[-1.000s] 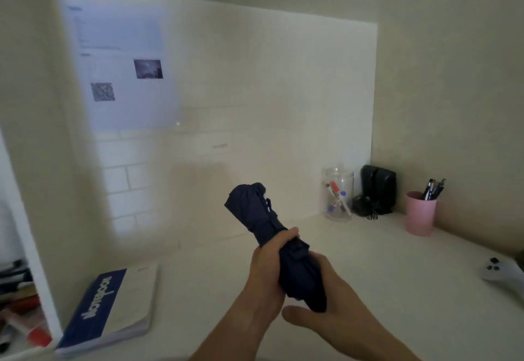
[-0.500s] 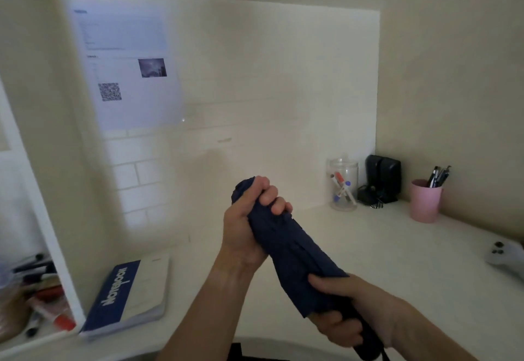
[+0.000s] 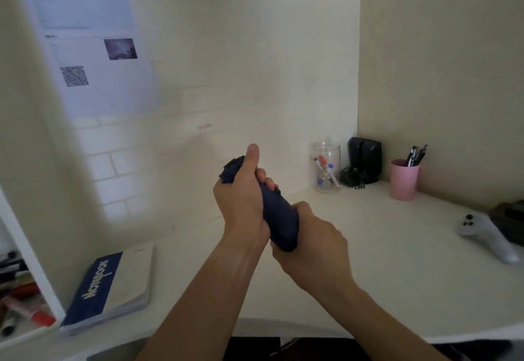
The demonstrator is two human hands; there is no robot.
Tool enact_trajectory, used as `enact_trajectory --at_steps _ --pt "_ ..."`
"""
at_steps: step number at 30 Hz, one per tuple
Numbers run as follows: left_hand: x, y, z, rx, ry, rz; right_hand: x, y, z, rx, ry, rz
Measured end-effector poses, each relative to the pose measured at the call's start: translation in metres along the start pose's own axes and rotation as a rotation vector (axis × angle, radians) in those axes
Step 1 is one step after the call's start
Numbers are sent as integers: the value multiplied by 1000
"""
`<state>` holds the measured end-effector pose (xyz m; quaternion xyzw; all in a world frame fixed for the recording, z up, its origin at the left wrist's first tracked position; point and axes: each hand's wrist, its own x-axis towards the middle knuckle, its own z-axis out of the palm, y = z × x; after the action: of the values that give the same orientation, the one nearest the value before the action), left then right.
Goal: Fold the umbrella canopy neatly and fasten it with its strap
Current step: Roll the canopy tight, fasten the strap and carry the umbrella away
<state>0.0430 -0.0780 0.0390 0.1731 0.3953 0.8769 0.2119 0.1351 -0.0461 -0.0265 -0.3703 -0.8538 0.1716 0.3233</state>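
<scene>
Your left hand is wrapped tight around the upper part of the collapsed navy-blue fabric umbrella, thumb pointing up along it, with a bunched tuft of canopy cloth showing above the fist. Your right hand is clamped around the lower end of the same bundle, fingers curled over it; the two hands sit just beside each other, touching at the heel of the left palm. The umbrella is held in the air above the white desk surface, tilted with its top end leaning away and to the left. The strap cannot be made out in the folds, so whether it is fastened cannot be told. On the desk to the left lies a blue-and-white notebook. Against the back wall stand a clear glass jar holding markers, a black box-shaped device and a pink cup of pens. A white game controller rests near the right edge.
</scene>
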Motion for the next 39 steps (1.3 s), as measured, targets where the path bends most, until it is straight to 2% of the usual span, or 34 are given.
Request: enact_trajectory --at_steps 2,3,5,6,7,8,10,11,13,14,15,16,18,19,21,22,24,26,28,30,31,33,36,38,39 --pt "-1 0 3 -60 123 14 -1 3 3 -74 7 60" --pt "-2 -1 4 -66 172 15 -2 4 7 -115 74 32" --pt "-2 -1 7 -45 208 -12 -3 7 11 -183 205 -63" --pt "-1 0 6 -30 188 -38 -2 9 8 -207 168 -74" --pt "1 3 4 -8 131 -72 2 12 1 -152 72 -70" --pt "1 7 0 30 21 -104 6 17 -10 24 -79 -30" --pt "1 15 -8 111 -292 -148 13 24 -30 548 -428 82" --pt "0 19 -10 91 -417 -177 14 28 -37 726 -590 103" --pt "0 22 -9 -21 -508 -225 12 29 -49 873 -784 123" --pt "2 21 -7 -66 -467 -237 10 28 -49 869 -789 138" --pt "4 19 -3 -81 -379 -229 10 25 -46 778 -698 129" --pt "7 15 0 -69 -258 -197 9 21 -41 578 -547 88" --pt "9 8 6 -11 -20 -100 5 12 -27 28 -184 -23" --pt "9 7 9 15 53 -63 2 7 -22 -154 -48 -51" --pt "9 10 13 44 94 -64 2 7 -16 -185 57 -85" --pt "10 13 12 42 33 -107 5 10 -17 -152 30 -105" --pt "11 17 1 19 -273 -193 16 23 -27 82 -94 -107" --pt "6 9 -14 24 -571 -232 20 27 -42 543 -371 9" --pt "-2 -3 -19 -31 -655 -257 20 24 -55 799 -705 74" --pt "-5 -9 -14 -155 -562 -221 23 21 -61 847 -882 102" --pt "-6 -9 -9 -195 -486 -218 25 21 -62 843 -895 109" --pt "-3 -8 -3 -220 -281 -217 25 22 -59 713 -761 71" --pt "7 -18 -1 -155 -24 -214 24 25 -51 268 -426 -129" --pt "4 -24 -2 -112 18 -221 27 31 -53 185 -454 -141" --pt "1 -25 -6 -110 -34 -214 31 37 -58 222 -514 -119"
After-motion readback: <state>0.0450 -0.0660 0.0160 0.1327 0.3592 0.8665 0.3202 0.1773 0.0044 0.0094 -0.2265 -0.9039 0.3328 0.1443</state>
